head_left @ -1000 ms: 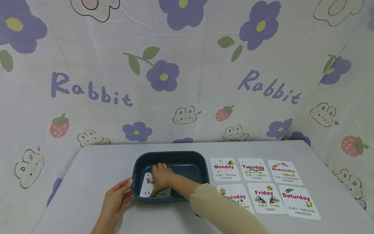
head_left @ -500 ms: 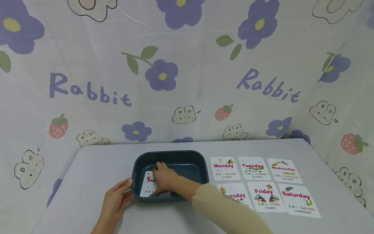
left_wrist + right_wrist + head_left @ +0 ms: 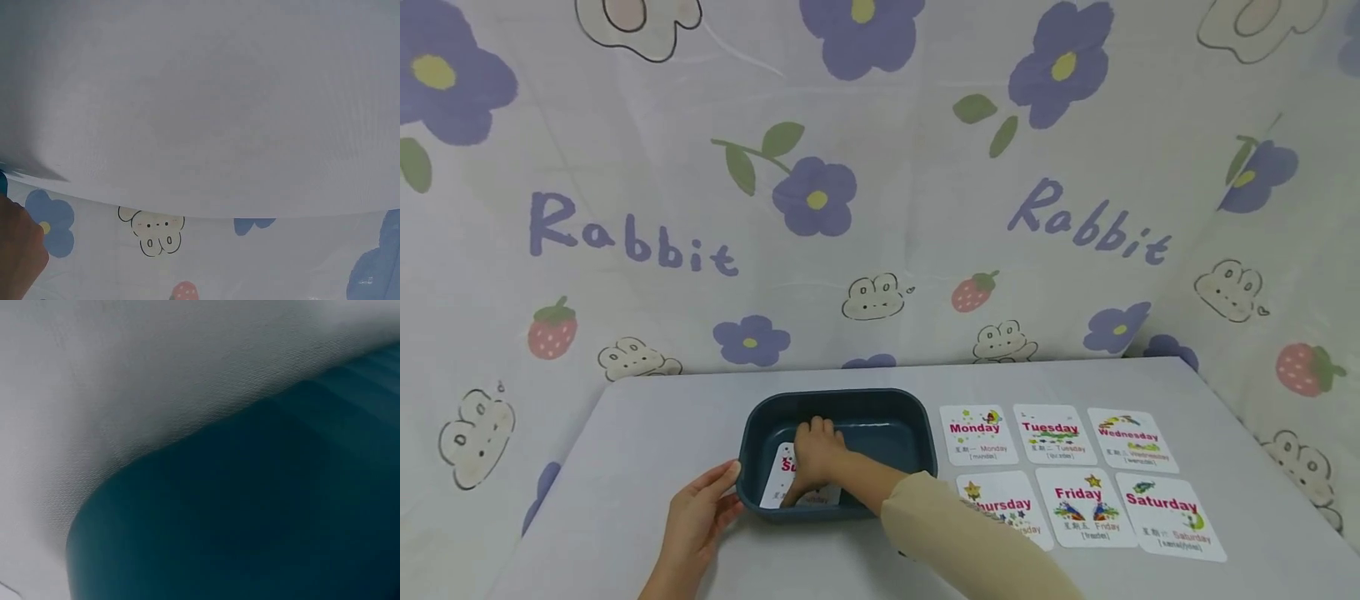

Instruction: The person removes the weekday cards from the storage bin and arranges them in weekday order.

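Observation:
A dark teal plastic box (image 3: 917,433) stands on the table, long side toward me. My left hand (image 3: 696,508) holds its left end, thumb at the rim and fingers lower on the outside. Inside, at the left, is a white card with red "Sunday" lettering (image 3: 778,483). My right hand (image 3: 816,454) reaches over the box's near side and grips this card, thumb at the near edge and fingers toward the far edge. The hand covers much of the card. In the right wrist view the box wall (image 3: 250,506) fills the lower part; the hand is out of sight.
Right of the box, white weekday cards lie in two rows: Monday (image 3: 977,442), Tuesday (image 3: 1055,446) and Wednesday (image 3: 1131,446) behind, Thursday (image 3: 1015,492), Friday (image 3: 1086,521) and Saturday (image 3: 1172,529) in front. My right sleeve (image 3: 970,533) partly covers Thursday. A patterned cloth (image 3: 880,233) hangs behind the table.
My right hand shifts only slightly within the box, and the Sunday card turns a little with it. The left hand stays at the box's left end.

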The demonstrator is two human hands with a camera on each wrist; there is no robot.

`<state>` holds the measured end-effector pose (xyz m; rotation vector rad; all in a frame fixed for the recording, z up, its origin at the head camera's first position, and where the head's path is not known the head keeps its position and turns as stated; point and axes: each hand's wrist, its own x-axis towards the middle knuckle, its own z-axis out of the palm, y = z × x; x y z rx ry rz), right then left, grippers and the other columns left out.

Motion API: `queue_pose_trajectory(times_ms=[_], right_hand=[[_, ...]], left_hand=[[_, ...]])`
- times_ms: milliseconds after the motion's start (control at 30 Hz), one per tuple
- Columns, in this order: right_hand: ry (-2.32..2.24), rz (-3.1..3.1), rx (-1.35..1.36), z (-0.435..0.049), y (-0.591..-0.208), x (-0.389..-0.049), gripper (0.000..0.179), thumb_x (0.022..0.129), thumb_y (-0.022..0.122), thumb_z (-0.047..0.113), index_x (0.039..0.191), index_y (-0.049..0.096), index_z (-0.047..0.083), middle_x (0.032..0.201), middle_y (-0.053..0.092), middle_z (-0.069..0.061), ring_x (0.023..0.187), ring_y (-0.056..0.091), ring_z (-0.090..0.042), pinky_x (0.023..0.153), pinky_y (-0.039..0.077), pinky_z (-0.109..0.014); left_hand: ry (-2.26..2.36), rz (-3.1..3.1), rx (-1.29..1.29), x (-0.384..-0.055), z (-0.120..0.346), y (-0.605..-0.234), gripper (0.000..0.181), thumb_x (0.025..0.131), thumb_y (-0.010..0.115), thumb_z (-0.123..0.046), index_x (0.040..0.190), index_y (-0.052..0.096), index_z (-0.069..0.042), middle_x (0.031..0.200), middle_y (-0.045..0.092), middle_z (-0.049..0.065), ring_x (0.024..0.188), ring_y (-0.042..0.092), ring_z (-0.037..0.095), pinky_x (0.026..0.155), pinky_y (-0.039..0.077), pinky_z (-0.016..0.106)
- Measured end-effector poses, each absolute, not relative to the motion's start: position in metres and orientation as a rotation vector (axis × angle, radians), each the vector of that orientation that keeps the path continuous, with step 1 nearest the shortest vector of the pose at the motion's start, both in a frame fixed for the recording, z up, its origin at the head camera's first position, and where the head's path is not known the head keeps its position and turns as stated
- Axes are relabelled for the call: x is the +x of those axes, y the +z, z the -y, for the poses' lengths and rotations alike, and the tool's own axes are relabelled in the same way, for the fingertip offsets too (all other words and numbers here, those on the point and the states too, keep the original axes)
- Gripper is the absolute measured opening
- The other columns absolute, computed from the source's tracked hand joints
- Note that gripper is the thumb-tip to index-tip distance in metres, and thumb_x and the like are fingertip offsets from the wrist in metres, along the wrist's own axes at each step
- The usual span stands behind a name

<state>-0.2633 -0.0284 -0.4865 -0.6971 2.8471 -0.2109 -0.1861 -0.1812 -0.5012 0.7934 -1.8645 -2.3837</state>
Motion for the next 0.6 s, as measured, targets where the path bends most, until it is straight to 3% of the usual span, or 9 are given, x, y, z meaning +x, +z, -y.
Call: queue_pose_trajectory(times_ms=[233, 600], right_hand=[[-0.214, -2.794, -0.752, 0.030, -0.482, -0.261, 0.076, 0.056, 0.083, 0.051, 0.107, 0.047, 0.007, 0.098, 0.041, -0.006, 0.091, 0.036, -0.019, 0.074, 0.036, -0.030], [-0.052, -2.902, -0.977, 0.025, -0.493, -0.261, 0.083, 0.061, 0.073, 0.063, 0.117, 0.055, 0.003, 0.111, 0.044, -0.008, 0.101, 0.041, -0.019, 0.086, 0.045, -0.033]], left_hand=[[-2.381, 1.872, 0.784, -0.185, 0.181, -0.501, 0.035, 0.085, 0.067, -0.024, 0.113, 0.061, -0.004, 0.077, 0.067, -0.008, 0.064, 0.059, 0.009, 0.060, 0.052, 0.019], [-2.381, 1.860, 0.789, -0.185, 0.180, -0.502, 0.033, 0.085, 0.067, -0.024, 0.112, 0.062, -0.005, 0.077, 0.067, -0.008, 0.064, 0.059, 0.009, 0.061, 0.053, 0.019]])
